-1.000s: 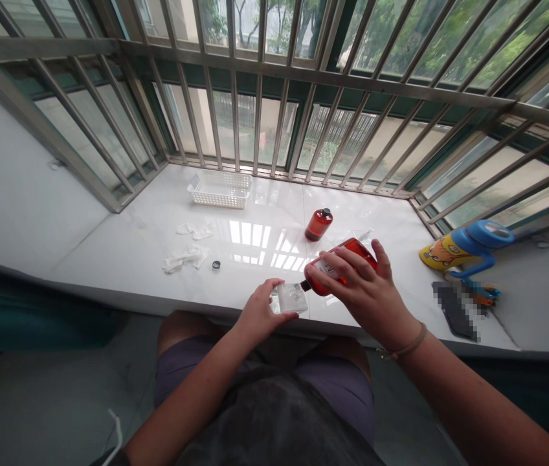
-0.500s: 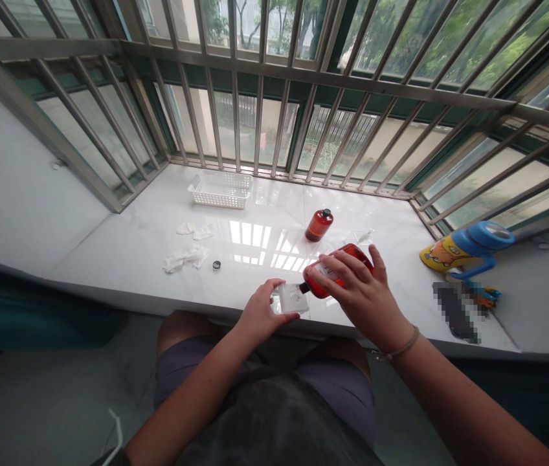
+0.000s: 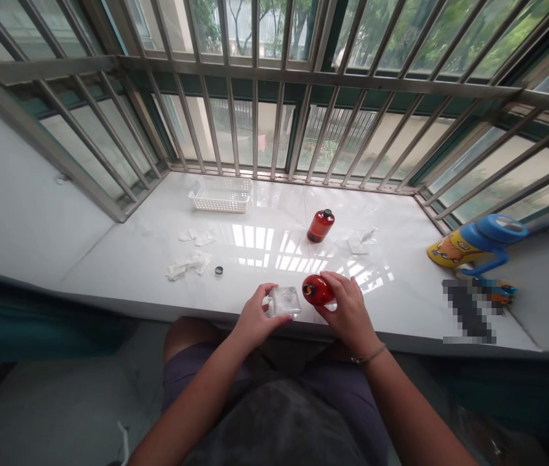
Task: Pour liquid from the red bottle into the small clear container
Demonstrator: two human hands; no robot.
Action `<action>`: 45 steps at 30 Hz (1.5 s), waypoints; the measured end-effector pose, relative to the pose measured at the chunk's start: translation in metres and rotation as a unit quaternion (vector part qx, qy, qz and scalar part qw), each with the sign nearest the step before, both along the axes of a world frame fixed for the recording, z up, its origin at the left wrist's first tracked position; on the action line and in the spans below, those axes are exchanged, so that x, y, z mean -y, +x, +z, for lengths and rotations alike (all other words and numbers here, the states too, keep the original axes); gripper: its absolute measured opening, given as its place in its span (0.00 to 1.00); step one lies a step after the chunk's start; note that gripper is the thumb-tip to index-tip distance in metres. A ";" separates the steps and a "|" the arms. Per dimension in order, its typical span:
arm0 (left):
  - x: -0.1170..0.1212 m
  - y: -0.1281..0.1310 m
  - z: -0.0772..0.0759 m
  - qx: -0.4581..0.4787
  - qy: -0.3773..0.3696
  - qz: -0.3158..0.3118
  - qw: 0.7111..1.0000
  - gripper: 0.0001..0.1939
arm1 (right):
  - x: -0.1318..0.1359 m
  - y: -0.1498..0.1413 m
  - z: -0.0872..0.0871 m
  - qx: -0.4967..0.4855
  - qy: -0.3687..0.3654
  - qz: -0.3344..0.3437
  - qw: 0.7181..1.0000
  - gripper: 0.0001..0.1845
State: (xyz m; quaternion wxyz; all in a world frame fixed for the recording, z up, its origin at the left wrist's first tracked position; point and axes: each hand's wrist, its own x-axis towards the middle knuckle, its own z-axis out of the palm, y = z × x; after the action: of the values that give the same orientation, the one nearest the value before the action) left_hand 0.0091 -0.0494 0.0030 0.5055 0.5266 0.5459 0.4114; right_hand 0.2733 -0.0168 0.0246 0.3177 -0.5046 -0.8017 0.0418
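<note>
Near the front edge of the white ledge, my left hand [image 3: 256,315] is closed around a small clear square container [image 3: 285,301]. How much liquid is inside I cannot make out. To its right, my right hand [image 3: 346,302] grips a red bottle [image 3: 317,290] with an uncapped black neck facing me. The bottle stands apart from the container, roughly upright. Farther back is a second red bottle [image 3: 320,226], its black cap on. A small black cap [image 3: 219,271] lies to the left of my left hand.
Crumpled white tissues [image 3: 188,265] lie left on the ledge [image 3: 123,259]. A white perforated basket [image 3: 221,196] stands by the barred window. A clear lid-like square with a white piece [image 3: 362,241] lies back right. At the right are a blue and yellow water bottle [image 3: 473,239] and a blurred-out dark object [image 3: 469,310].
My right hand has turned the red bottle from its tilt over the container to nearly upright and drawn its mouth away. My left hand keeps hold of the container.
</note>
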 end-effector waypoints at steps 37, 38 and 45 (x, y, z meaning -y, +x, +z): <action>-0.065 -0.146 -0.012 -0.454 0.137 0.079 0.877 0.20 | 0.015 0.056 -0.109 -0.008 0.055 -0.153 0.987 0.30; -0.066 -0.148 -0.013 -0.454 0.135 0.074 0.878 0.20 | 0.015 0.055 -0.109 -0.008 0.054 -0.152 0.987 0.30; -0.070 -0.153 -0.016 -0.435 0.107 0.064 0.892 0.20 | 0.013 0.056 -0.108 -0.001 0.056 -0.144 0.988 0.26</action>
State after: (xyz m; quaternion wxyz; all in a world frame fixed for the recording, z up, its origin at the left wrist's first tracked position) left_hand -0.1437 0.0209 -0.0126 0.1307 0.6678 0.6960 0.2290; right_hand 0.3298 -0.0301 -0.0836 0.3488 -0.5958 -0.7218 -0.0490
